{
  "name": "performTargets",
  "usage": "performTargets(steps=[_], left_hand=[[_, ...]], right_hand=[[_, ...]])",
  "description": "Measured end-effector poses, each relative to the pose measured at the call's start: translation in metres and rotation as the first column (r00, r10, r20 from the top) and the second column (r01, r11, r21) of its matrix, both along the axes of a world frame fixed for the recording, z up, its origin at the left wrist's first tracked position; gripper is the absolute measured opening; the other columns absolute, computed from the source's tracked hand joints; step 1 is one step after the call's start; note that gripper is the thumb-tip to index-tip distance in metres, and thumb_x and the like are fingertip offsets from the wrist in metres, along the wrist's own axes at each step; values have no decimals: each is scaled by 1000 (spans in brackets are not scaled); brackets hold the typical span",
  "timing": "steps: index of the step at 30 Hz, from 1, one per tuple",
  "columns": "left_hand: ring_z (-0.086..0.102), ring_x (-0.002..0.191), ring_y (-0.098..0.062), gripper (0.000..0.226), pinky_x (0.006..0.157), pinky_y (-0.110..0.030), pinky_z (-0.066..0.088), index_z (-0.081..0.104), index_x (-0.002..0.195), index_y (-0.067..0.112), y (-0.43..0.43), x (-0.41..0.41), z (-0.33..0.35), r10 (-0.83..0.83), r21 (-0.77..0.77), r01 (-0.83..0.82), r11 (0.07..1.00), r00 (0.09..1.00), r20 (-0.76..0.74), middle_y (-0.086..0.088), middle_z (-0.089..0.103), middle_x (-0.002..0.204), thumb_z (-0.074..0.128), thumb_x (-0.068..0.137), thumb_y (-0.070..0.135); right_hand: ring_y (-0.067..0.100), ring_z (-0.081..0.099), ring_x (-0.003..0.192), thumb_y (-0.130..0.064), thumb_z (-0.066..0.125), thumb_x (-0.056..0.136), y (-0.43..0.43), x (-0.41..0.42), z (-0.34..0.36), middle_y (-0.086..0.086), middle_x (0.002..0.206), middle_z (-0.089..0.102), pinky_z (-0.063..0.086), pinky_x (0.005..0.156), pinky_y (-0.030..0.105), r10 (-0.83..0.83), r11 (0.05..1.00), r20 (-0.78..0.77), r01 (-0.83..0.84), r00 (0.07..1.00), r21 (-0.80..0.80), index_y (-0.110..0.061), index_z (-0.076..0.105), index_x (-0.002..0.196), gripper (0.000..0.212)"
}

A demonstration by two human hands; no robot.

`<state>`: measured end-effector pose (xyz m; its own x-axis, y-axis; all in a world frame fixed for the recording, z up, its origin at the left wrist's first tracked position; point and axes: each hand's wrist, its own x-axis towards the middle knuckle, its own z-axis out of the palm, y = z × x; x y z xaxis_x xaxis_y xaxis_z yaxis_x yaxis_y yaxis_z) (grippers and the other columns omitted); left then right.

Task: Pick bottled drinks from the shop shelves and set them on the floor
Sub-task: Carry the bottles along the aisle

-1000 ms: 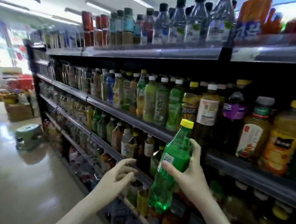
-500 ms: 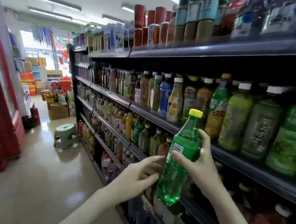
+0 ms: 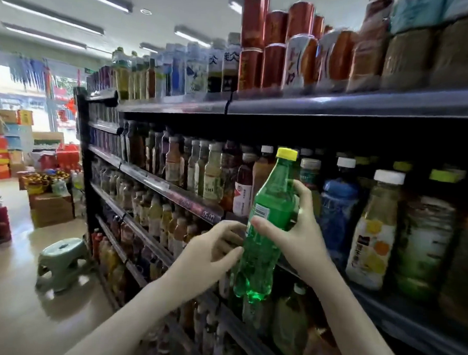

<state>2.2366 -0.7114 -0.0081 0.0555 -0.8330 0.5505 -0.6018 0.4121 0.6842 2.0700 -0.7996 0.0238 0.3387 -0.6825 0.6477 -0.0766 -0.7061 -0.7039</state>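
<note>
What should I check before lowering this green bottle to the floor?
1. Right hand grip on the green bottle, thumb and fingers wrapped round its middle: ok.
2. Yellow cap on: ok.
3. Bottle clear of the shelf, held in front of the rows: ok.
4. Left hand supporting the bottle, fingertips at its side, contact unclear: cannot tell.
5. Bare floor to set it on, open patch beside the stool: ok.

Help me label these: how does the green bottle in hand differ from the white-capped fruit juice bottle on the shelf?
The green bottle has a yellow cap; the juice bottle a white one. The green bottle is tilted, gripped by the right hand; the juice bottle stands upright on the shelf. Both are capped.
</note>
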Motion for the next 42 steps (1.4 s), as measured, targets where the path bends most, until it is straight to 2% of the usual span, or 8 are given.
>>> performTargets(steps=[3,7,10,16,23,30,37,42], left_hand=[[63,93,1,33,75,-10,47,54,114,41,-42,37,6,-87,-25,88,996,996,37,18,67,97,62,92,17],[61,96,7,28,80,-9,47,55,115,35,-86,63,13,-240,-41,245,969,966,96,18,67,101,61,92,19],[60,95,7,27,81,-10,46,56,119,32,-110,75,20,-295,-61,307,950,943,153,21,65,102,60,93,25],[44,124,-15,50,97,-21,36,43,141,23,-156,86,25,-139,-192,217,957,926,351,1,48,134,58,93,26],[20,141,-30,59,112,-40,26,35,147,22,-177,45,36,-120,-213,191,958,944,306,-17,26,152,57,93,25],[34,133,-15,57,105,-26,34,34,147,25,-137,-32,23,-535,-274,649,710,750,388,0,40,144,55,94,19],[35,130,0,57,98,1,20,34,146,29,-105,-77,2,-646,-213,745,633,659,384,13,40,141,54,94,19],[37,124,5,58,96,-3,29,31,147,32,-74,-136,7,-665,-204,754,625,651,368,16,41,140,52,95,20]], right_hand=[[5,54,113,-55,78,68,-16,28,2,-12,129,51,43,84,14,-134,991,-2,134,991,-27,-64,19,125,83],[-16,56,98,-48,81,70,-21,46,-1,-31,110,58,43,70,0,-295,956,52,294,954,21,-72,19,117,81],[-28,48,96,-50,81,69,-17,50,3,-49,106,51,44,69,3,-423,906,58,420,904,47,-74,19,115,80],[-20,56,94,-59,77,61,-3,46,6,-47,103,53,46,70,11,-582,811,58,575,811,102,-70,23,117,78],[-29,49,93,-50,79,67,16,33,9,-55,99,47,41,65,-3,-719,694,33,715,694,86,-78,17,109,80],[-30,47,96,-55,76,64,48,-2,-2,-56,102,45,40,68,-4,-818,573,24,809,575,128,-63,21,123,81],[-26,51,96,-38,81,74,89,-49,-12,-51,102,52,40,69,-3,-866,496,-3,858,501,134,-69,21,116,80],[-21,53,100,-37,82,73,129,-101,-13,-46,107,54,40,71,-3,-873,485,8,866,488,119,-61,24,124,81]])
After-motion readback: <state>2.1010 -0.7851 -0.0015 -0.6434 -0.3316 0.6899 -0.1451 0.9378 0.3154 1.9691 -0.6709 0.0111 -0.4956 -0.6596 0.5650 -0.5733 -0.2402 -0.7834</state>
